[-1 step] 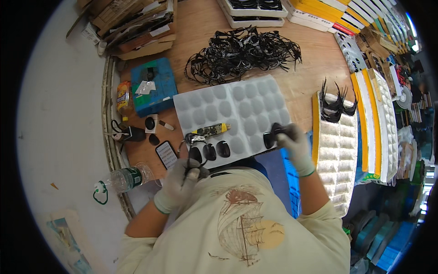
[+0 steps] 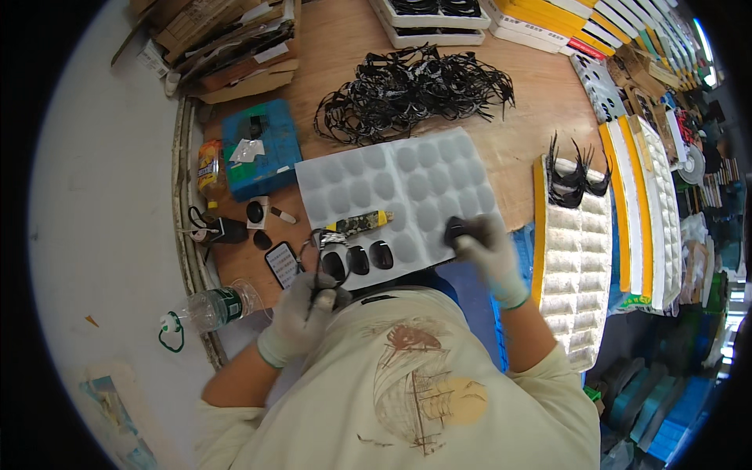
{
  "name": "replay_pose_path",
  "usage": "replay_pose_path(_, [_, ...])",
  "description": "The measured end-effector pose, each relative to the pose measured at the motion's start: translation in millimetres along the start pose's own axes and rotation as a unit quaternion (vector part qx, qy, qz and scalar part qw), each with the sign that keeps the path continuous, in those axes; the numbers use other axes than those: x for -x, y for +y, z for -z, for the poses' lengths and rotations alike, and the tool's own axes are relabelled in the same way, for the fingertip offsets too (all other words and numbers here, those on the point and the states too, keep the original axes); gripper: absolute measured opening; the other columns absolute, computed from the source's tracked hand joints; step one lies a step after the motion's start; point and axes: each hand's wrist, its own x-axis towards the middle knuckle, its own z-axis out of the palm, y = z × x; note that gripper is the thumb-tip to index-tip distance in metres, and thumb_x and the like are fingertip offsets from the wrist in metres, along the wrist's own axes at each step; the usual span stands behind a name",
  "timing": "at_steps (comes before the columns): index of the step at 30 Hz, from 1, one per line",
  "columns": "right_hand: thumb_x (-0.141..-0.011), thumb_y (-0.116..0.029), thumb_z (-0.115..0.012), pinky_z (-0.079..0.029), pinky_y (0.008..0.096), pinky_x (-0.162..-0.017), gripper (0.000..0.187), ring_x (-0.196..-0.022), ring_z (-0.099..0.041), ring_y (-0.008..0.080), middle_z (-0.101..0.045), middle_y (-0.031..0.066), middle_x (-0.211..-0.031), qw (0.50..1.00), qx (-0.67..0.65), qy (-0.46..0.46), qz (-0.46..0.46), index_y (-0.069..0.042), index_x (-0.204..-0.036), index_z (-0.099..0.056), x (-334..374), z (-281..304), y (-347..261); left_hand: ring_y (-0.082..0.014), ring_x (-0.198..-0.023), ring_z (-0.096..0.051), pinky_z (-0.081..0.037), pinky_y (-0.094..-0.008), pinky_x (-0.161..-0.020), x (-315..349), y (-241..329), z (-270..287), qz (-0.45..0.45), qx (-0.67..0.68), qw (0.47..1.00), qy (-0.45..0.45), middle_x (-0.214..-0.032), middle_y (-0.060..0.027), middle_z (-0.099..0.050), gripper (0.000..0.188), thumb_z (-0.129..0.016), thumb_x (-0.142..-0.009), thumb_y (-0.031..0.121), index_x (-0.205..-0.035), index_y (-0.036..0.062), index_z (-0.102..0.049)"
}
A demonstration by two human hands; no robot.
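My left hand (image 2: 301, 313), in a pale glove, is closed around a thin black eyeglass frame (image 2: 315, 276) near the table's front edge. Gloved too, my right hand (image 2: 489, 254) pinches a dark lens (image 2: 455, 231) over the right part of a grey tray (image 2: 435, 176) with rows of oval hollows. Whether more than one lens is in that grip is hard to make out. Three dark lenses (image 2: 358, 260) lie in a row on the tray's near left side, beside the frame. Just behind them rests a yellow and black tube (image 2: 362, 222).
A tangled heap of black frames (image 2: 415, 90) lies behind the tray. At left are a blue box (image 2: 262, 149), a phone (image 2: 283, 265) and a plastic bottle (image 2: 211, 307). A white compartment tray (image 2: 576, 274) holding black frames stands at right, with stacked boxes beyond.
My right hand has shifted a little to the left with the dark lens. The frame in my left hand is turned slightly, more upright than before.
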Motion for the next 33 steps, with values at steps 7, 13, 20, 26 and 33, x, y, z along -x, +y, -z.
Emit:
replay_pose_path(7, [-0.092,0.001,-0.061,-0.051,0.0357,-0.096,0.054,-0.111,-0.063,0.0186,-0.066,0.0153,-0.12,0.962,-0.073,-0.252,0.075,0.001,-0.144,-0.044,48.4,-80.2,-20.1,-0.0246,-0.077,-0.073,-0.057,-0.0353,-0.072,8.7,-1.4,-2.2,-0.034,-0.013,0.998,-0.05,-0.086,-0.0163,-0.072,0.022,-0.05,-0.101,0.01,-0.116,-0.0055,-0.05])
replay_pose_path(13, [-0.092,0.002,-0.065,-0.057,0.0264,-0.075,0.038,-0.084,-0.07,0.0121,-0.072,0.0107,-0.099,0.986,-0.121,-0.068,0.091,0.004,-0.129,-0.058,34.7,-54.4,-19.1,-0.0254,-0.077,-0.072,-0.057,-0.0348,-0.073,-51.2,32.7,-57.8,-0.022,0.002,0.992,-0.121,-0.084,-0.0164,-0.071,0.026,-0.05,-0.102,0.015,-0.118,-0.0058,-0.052])
replay_pose_path(20, [-0.093,-0.009,-0.07,-0.055,0.0279,-0.084,0.036,-0.095,-0.064,0.0117,-0.066,0.0088,-0.109,0.991,-0.105,-0.086,0.008,0.004,-0.124,-0.057,8.5,18.7,-22.5,-0.0192,-0.074,-0.071,-0.055,-0.0314,-0.07,-81.4,63.3,-100.2,0.025,0.038,0.993,-0.112,-0.083,-0.0125,-0.073,0.03,-0.049,-0.102,0.021,-0.109,-0.0069,-0.057])
replay_pose_path(26, [-0.101,-0.021,-0.061,-0.052,0.0299,-0.085,0.03,-0.089,-0.063,0.0145,-0.07,0.0094,-0.103,0.904,-0.182,-0.364,-0.129,0.004,-0.117,-0.065,-30.8,96.0,-23.3,-0.031,-0.08,-0.072,-0.055,-0.0393,-0.075,-108.9,91.5,-125.6,0.025,0.016,0.969,-0.244,-0.084,-0.015,-0.073,0.024,-0.047,-0.102,0.018,-0.109,-0.0049,-0.053])
replay_pose_path(33, [-0.097,-0.023,-0.065,-0.05,0.0338,-0.087,0.035,-0.094,-0.063,0.0174,-0.069,0.0115,-0.102,0.879,-0.311,-0.337,-0.126,0.008,-0.113,-0.066,-46.1,69.4,-6.5,-0.0199,-0.068,-0.069,-0.054,-0.0325,-0.066,-102.2,89.7,-127.7,0.08,0.048,0.989,-0.112,-0.077,-0.0113,-0.07,0.026,-0.046,-0.103,0.018,-0.109,-0.0045,-0.056])
